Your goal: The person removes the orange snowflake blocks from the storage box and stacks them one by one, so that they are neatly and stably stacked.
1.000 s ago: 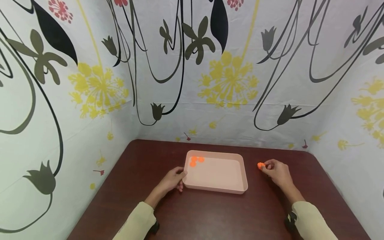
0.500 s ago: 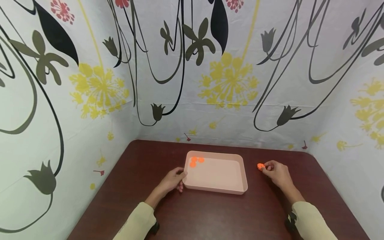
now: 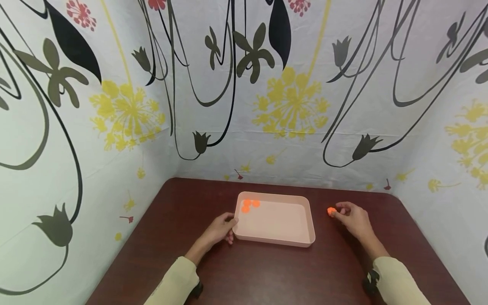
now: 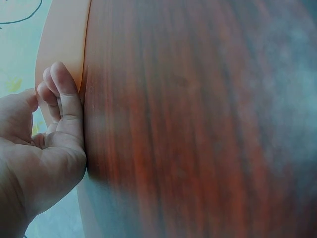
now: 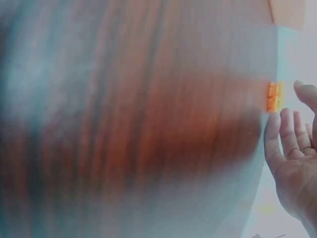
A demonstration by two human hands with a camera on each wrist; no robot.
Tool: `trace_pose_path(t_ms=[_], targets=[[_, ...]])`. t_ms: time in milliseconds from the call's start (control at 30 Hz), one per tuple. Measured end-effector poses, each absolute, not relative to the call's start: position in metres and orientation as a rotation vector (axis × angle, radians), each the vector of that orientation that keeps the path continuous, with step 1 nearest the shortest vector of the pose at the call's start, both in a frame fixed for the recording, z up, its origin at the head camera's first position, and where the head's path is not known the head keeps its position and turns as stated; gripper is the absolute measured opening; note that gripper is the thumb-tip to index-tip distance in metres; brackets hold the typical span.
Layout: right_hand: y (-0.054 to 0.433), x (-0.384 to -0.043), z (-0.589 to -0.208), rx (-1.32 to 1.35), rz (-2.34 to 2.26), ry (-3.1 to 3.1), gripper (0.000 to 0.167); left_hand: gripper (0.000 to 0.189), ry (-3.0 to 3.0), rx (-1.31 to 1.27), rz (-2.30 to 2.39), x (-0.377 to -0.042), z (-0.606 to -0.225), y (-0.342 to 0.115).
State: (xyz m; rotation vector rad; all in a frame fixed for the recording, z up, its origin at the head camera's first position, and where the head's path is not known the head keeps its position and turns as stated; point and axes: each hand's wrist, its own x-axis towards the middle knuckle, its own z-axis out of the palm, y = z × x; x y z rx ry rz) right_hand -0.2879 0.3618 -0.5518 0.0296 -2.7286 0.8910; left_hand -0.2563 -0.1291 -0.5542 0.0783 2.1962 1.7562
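A pale pink tray lies on the table, with several flat, round orange pieces in its far left corner. My left hand grips the tray's left wall, thumb at the rim and fingers outside; the left wrist view shows the hand against the tray's side. To the right of the tray, my right hand is at a small cluster of orange pieces on the table. In the right wrist view, the fingers are extended beside the orange cluster, with the thumb apart from them.
A dark reddish-brown table bears the tray and pieces. Floral-printed cloth surrounds the table at the back and both sides. A dark band is on the right wrist.
My right thumb has shifted slightly at the orange cluster. The left hand and tray stay in place, and the pieces in the tray look the same.
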Motion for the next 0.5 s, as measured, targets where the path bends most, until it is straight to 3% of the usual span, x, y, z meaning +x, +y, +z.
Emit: trace_pose_path(t_ms=[500], targets=[[0.301,-0.292,-0.536,0.246,1.071,-2.521,0.045,0.055,2.195,0.077,1.757,-0.257,-0.553,-0.129]])
